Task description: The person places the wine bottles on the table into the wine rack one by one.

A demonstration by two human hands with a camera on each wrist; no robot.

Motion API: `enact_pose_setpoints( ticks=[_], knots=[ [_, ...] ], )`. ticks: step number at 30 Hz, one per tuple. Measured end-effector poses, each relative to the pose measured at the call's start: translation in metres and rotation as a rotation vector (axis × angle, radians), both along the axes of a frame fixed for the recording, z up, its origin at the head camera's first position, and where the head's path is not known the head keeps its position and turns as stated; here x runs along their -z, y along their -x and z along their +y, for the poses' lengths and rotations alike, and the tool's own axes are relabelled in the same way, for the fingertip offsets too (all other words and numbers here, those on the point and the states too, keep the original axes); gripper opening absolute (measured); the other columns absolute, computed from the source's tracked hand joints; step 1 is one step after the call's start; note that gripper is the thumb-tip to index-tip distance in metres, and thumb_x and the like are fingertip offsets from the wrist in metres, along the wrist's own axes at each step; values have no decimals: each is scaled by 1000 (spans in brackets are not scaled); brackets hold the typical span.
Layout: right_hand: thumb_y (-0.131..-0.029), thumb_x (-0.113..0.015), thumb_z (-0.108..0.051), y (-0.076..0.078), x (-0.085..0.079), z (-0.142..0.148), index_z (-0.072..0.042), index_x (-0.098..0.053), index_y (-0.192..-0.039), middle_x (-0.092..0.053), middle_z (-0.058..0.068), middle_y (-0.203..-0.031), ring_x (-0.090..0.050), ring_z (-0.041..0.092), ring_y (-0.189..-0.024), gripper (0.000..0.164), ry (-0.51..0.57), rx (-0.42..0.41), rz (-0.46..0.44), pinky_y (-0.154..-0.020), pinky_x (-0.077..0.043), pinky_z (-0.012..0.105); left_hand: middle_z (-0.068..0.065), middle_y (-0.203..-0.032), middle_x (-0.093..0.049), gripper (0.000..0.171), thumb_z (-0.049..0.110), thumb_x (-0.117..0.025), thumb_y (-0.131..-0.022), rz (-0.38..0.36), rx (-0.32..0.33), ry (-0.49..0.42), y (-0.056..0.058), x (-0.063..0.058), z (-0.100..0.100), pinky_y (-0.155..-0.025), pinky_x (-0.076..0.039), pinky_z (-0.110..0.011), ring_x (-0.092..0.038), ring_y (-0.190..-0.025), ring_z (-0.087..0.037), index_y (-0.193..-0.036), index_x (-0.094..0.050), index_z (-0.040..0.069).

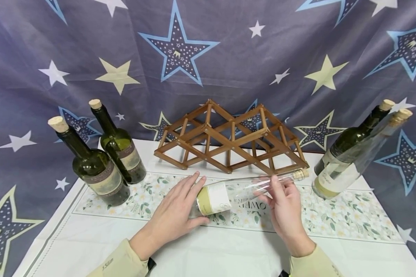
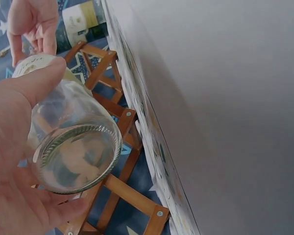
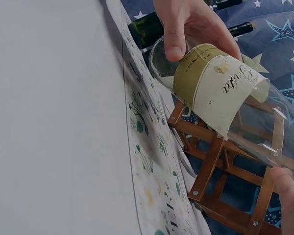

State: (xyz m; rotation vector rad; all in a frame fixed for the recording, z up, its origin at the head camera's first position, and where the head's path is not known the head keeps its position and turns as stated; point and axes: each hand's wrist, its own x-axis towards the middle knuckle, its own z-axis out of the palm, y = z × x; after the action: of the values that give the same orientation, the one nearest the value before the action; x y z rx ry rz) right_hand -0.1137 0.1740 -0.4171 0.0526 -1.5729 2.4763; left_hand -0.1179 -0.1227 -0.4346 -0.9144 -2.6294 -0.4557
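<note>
A clear glass bottle (image 1: 213, 198) with a cream and olive-green label lies sideways between my hands, its corked neck to the right. My left hand (image 1: 171, 215) grips the base end; in the left wrist view the thumb crosses the top and fingers show below the round base. The neck is pinched between the thumb and fingers of my right hand (image 1: 286, 211). Just behind the bottle stands a wooden lattice wine rack (image 1: 233, 147), with no bottle in it. Whether the bottle touches the table is hard to tell.
Two corked dark green bottles (image 1: 105, 181) stand upright at the left. At the right stand another clear corked bottle (image 1: 336, 179) and a dark green bottle (image 1: 350, 138) partly behind it. A floral runner (image 1: 353, 215) crosses the white table (image 1: 208, 250); a starry curtain (image 1: 228, 69) hangs behind.
</note>
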Motion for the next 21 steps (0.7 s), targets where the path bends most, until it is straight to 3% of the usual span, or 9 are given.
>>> enact_pose_setpoints(
  ticks=[7, 12, 16, 21],
  knots=[
    [-104, -51, -23, -2, 0, -2, 10, -39, -127, -63, 23, -120, -63, 40, -109, 42, 38, -45, 23, -85, -52, 48, -10, -157, -33, 117, 61, -79, -72, -28, -5, -9, -1, -1, -1, -111, -32, -48, -40, -137, -29, -162, -19, 17],
    [-105, -49, -21, -2, 1, -1, 8, -41, -126, -64, 22, -120, -62, 41, -110, 37, 36, -74, 51, -85, -53, 48, -4, -143, -48, 112, 58, -81, -72, -37, -15, -7, -2, -1, 0, -103, -42, -45, -51, -124, -25, -160, -25, 17],
    [-105, -49, -22, -2, 1, 0, 4, -43, -125, -60, 24, -125, -60, 41, -114, 33, 26, -87, 43, -87, -51, 49, -3, -134, -52, 105, 55, -80, -74, -27, -15, 0, -2, 0, -1, -101, -43, -43, -52, -120, -23, -157, -31, 15],
    [-105, -49, -27, -1, -1, 0, 5, -38, -128, -56, 26, -131, -57, 40, -119, 41, -6, -91, -5, -90, -49, 50, -3, -135, -52, 99, 54, -78, -77, -1, -12, 7, -1, 0, -2, -102, -41, -44, -51, -120, -22, -155, -34, 14]
  ],
)
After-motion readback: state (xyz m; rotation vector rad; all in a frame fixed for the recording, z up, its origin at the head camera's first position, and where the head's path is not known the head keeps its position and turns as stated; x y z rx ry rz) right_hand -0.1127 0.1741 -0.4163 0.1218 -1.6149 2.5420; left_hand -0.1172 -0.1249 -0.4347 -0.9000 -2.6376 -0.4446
